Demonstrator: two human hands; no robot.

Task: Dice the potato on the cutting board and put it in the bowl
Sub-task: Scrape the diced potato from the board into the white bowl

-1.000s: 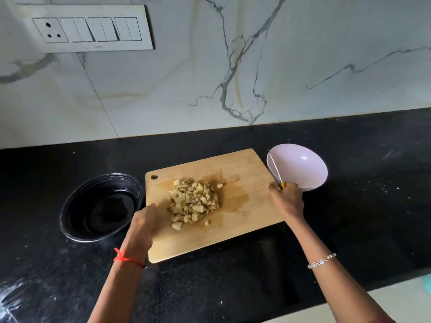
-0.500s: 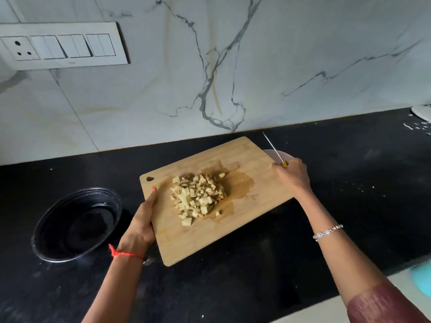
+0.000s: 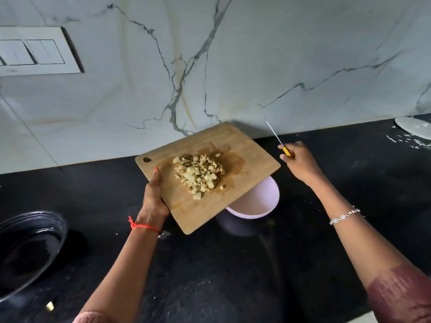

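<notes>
Here the diced potato [image 3: 200,175] sits in a loose heap near the middle of the wooden cutting board [image 3: 242,148], pale cubes piled on one another, with one small cube lying apart toward the board's right-hand lower edge. A damp brown stain spreads over the wood just right of the heap. The board is off the counter, held up in the air and tilted, its far right corner over the wall's lower edge and a round hanging hole in its left corner.

The left hand [image 3: 154,197] grips the board's left edge, thumb lying on top of the wood with a red-painted nail, the other fingers curled underneath out of sight. A red thread [image 3: 140,226] circles that wrist.

Directly below the board's lower right side stands the pale pink bowl [image 3: 261,206], partly covered by the board, resting on the black counter [image 3: 233,276]. No potato shows in the part of it that is visible.

The right hand [image 3: 300,163] is just right of the board, clear of it, fingers closed round the yellow handle of a knife [image 3: 276,137] whose thin blade points up and away toward the marble wall [image 3: 256,54]. A beaded bracelet [image 3: 344,215] sits on that forearm.

Well to the left, a black bowl [image 3: 25,252] stands on the counter. A switch plate [image 3: 35,52] is set in the wall at upper left.
</notes>
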